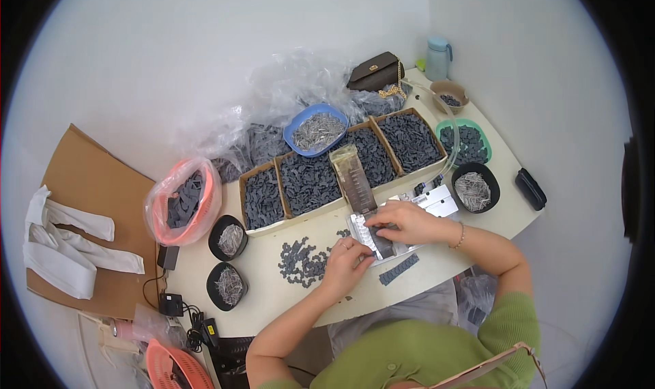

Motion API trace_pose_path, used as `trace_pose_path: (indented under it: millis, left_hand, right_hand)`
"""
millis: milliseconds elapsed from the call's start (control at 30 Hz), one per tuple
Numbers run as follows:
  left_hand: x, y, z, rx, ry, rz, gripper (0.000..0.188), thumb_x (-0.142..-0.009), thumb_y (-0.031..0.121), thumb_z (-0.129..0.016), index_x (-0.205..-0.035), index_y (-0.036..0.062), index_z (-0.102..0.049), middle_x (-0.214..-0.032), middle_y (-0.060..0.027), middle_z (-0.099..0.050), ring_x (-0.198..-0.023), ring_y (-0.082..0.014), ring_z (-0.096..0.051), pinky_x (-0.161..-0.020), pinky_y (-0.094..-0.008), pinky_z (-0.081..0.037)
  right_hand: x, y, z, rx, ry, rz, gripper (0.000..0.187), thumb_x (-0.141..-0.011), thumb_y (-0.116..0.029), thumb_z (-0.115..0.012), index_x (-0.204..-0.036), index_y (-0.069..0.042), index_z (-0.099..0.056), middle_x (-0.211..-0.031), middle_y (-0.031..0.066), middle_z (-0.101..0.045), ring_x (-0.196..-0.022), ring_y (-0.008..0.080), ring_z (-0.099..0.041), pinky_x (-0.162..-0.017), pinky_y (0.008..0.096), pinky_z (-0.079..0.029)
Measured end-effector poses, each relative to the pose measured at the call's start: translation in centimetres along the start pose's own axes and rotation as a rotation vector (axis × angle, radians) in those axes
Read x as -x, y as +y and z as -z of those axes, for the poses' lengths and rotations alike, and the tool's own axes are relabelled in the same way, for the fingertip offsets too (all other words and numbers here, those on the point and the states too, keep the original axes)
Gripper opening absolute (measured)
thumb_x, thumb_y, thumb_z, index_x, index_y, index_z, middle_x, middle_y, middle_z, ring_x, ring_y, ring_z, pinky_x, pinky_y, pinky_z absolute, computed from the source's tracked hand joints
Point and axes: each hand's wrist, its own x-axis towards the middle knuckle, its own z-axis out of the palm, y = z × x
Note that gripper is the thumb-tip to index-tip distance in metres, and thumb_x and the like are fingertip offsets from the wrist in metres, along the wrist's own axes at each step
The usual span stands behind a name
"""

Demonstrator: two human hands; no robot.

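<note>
My left hand [346, 265] is closed at the near left corner of a metal fixture [366, 237] with a pale slotted strip. Its fingertips press together; whatever small piece they hold is too small to make out. My right hand [408, 223] reaches over the fixture from the right, fingers bent down and drawn in on its top, hiding what lies beneath them. A row of dark grey small parts [398, 269] lies on the table just in front of the fixture. Left of my left hand is a scattered group of dark small parts [300, 263].
Behind the fixture stand a clear tube-like container [353, 177] and a divided cardboard box [293, 218] full of dark parts. A blue bowl [295, 142] of metal pins rests on it. Black bowls [213, 293] [492, 201] of pins flank the work; a pink basket [158, 211] is left.
</note>
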Motion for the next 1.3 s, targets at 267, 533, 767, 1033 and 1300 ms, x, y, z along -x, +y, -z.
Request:
trace_pose_path:
  millis: [267,533,767,1033,1300]
  left_hand:
    - [0.6,-0.6,-1.6,0.148,0.047,0.118,0.013,-0.071,0.005,-0.076,-0.081,0.0031,-0.068,-0.082,-0.0096,-0.058,-0.079,-0.0247,-0.058,-0.072,-0.0333,-0.047]
    - [-0.2,-0.2,-0.8,-0.030,0.011,-0.014,0.014,-0.069,0.005,-0.076,-0.081,0.0042,-0.069,-0.077,-0.0083,-0.059,-0.075,-0.0263,-0.058,-0.069,-0.0358,-0.046]
    - [-2.2,-1.5,5.3,-0.091,-0.111,-0.107,0.016,-0.073,0.011,-0.073,-0.087,0.0043,-0.069,-0.084,-0.0110,-0.061,-0.082,-0.0297,-0.058,-0.073,-0.0399,-0.047]
    - [-9.7,-6.8,6.8,-0.520,0.198,-0.015,0.011,-0.072,0.005,-0.070,-0.083,0.0025,-0.065,-0.089,-0.0129,-0.058,-0.087,-0.0319,-0.058,-0.076,-0.0416,-0.047]
    - [-9.9,-7.1,7.1,-0.552,0.224,-0.030,0.014,-0.072,0.004,-0.069,-0.081,0.0050,-0.058,-0.083,-0.0107,-0.057,-0.084,-0.0306,-0.058,-0.074,-0.0410,-0.047]
  right_hand:
    - [1.1,-0.2,-2.4,0.093,0.049,0.137,0.016,-0.079,-0.006,-0.065,-0.095,-0.008,-0.064,-0.086,0.0078,-0.060,-0.083,0.0282,-0.061,-0.072,0.0366,-0.050]
    - [1.1,-0.4,-3.2,0.256,0.076,0.214,0.014,-0.076,-0.009,-0.065,-0.090,-0.008,-0.063,-0.085,0.0075,-0.058,-0.080,0.0266,-0.060,-0.068,0.0369,-0.050]
    - [3.0,-1.6,-5.1,0.628,0.113,0.513,0.020,-0.070,-0.012,-0.060,-0.087,-0.001,-0.060,-0.086,0.0078,-0.058,-0.080,0.0208,-0.059,-0.067,0.0303,-0.050]
    - [2.7,-1.9,-3.3,0.559,-0.009,0.382,0.020,-0.072,-0.011,-0.060,-0.090,-0.003,-0.062,-0.086,0.0081,-0.062,-0.085,0.0239,-0.061,-0.068,0.0333,-0.051]
    - [-5.6,5.7,3.1,0.726,0.282,0.074,0.007,-0.072,-0.014,-0.067,-0.079,-0.011,-0.067,-0.078,0.0027,-0.065,-0.087,0.0224,-0.056,-0.076,0.0355,-0.040]
